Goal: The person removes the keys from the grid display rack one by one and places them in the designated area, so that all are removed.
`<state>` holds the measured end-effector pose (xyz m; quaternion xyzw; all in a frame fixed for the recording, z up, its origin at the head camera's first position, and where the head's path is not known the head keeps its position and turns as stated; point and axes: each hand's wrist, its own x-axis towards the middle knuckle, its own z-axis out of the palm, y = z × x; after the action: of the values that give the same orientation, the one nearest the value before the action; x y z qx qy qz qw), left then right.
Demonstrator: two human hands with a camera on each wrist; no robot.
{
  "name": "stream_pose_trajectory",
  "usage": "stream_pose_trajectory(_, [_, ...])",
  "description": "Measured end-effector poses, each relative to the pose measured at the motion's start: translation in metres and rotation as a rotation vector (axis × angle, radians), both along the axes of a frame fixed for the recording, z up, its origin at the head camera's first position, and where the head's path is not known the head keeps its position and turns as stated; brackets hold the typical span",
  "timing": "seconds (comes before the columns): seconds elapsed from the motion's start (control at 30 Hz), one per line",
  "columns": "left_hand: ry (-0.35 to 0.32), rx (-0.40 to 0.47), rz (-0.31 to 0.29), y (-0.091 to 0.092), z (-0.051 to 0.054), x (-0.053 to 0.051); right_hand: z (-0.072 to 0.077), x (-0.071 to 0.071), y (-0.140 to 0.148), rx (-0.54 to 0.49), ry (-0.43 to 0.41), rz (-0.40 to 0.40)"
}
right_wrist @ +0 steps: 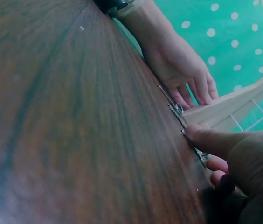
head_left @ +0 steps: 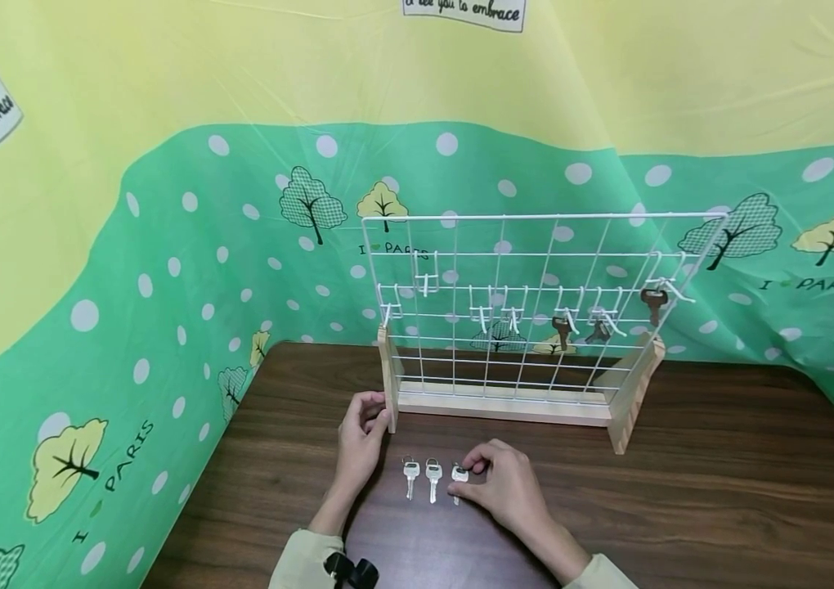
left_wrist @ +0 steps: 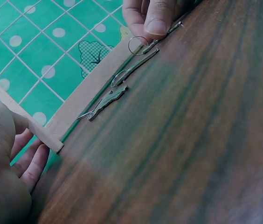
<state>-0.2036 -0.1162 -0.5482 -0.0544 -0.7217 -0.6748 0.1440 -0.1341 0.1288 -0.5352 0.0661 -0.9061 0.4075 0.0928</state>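
Note:
A white wire grid rack (head_left: 545, 217) on a wooden stand is upright on the table. My left hand (head_left: 360, 442) holds the stand's left wooden leg (head_left: 390, 376), thumb in front and fingers partly behind it. Before the rack lie silver keys with rings: a left key (head_left: 410, 470), a middle key (head_left: 433, 472) and a right key (head_left: 460, 474). My right hand (head_left: 508, 487) pinches the right key between thumb and fingers, at table height; they cover part of it. The left wrist view shows a key ring (left_wrist: 138, 45) beside the right hand's fingertips.
White hooks (head_left: 513, 317) hang along the grid. Brownish keys hang on its right half, one key (head_left: 562, 331) lower and another key (head_left: 654, 304) near the right edge, with a darker key (head_left: 598, 331) between. A patterned green and yellow cloth (head_left: 189, 286) surrounds the dark wooden table (head_left: 741, 458).

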Motion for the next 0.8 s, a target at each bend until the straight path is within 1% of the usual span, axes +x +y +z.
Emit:
stream_pose_trajectory(0.43, [-0.007, -0.015, 0.005, 0.0015, 0.0013, 0.0001, -0.0008, 0.002, -0.0009, -0.006, 0.039, -0.004])
stream_pose_trajectory(0.57, [-0.02, -0.011, 0.003, 0.0011, 0.0017, 0.0004, -0.0013, 0.002, -0.0008, -0.016, 0.041, -0.001])
stream_pose_trajectory(0.8, [-0.016, -0.018, 0.003, -0.0003, -0.0001, -0.0001, -0.0026, 0.0002, -0.0011, -0.044, 0.031, 0.007])
